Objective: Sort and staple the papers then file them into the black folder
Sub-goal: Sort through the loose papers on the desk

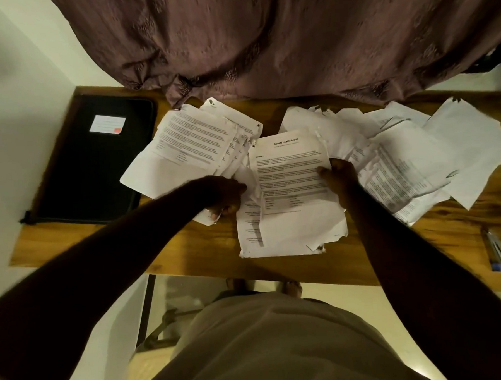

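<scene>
Our shirt (pixel 266 348) fills the bottom of the frame, and both forearms reach up from it toward the middle. At centre, the right hand (pixel 341 182) pinches the right edge of a printed sheet (pixel 289 170), thumb on top, probably so that we can read its heading and choose its pile. The left hand (pixel 223 195), just left of the sheet, curls round the edge of some of the papers (pixel 183 147); how many it grips we cannot tell. These papers fan out in two overlapping spreads, left and right of centre, several with torn corners; we judge sorting begun but unfinished. No stapler shows. The folder (pixel 97 168) lies shut at the left of the frame, beside the left spread and apart from both hands, likely kept clear until filing. All rest on a table (pixel 188 251). Pens (pixel 497 252) lie at the right edge; a cloth (pixel 293 42) hangs across the top.
</scene>
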A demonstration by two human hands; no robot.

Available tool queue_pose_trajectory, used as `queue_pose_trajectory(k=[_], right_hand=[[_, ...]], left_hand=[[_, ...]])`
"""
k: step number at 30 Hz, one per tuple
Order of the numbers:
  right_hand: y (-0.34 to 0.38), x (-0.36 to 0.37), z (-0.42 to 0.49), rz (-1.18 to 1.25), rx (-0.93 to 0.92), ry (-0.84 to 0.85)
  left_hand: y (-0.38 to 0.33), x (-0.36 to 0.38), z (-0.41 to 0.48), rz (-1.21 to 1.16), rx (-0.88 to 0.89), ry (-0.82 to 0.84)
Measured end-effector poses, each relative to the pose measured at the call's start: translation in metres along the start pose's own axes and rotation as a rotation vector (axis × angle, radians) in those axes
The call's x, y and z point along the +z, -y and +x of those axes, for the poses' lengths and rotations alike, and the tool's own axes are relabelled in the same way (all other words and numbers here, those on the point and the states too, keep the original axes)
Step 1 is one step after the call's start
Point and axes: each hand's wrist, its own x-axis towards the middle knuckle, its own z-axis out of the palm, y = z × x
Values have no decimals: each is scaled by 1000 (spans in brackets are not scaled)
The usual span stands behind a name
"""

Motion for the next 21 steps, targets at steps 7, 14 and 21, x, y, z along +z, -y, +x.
queue_pose_trajectory(k=[7,14,21], right_hand=[[2,-2,2,27,-4,-2],[3,2,2,79,23,-4],[1,4,0,56,15,-26]], left_hand=[[13,-27,-6,236,265,-128],[14,-50,-11,104,320,-294],[21,-68,-10,-24,324,-737]])
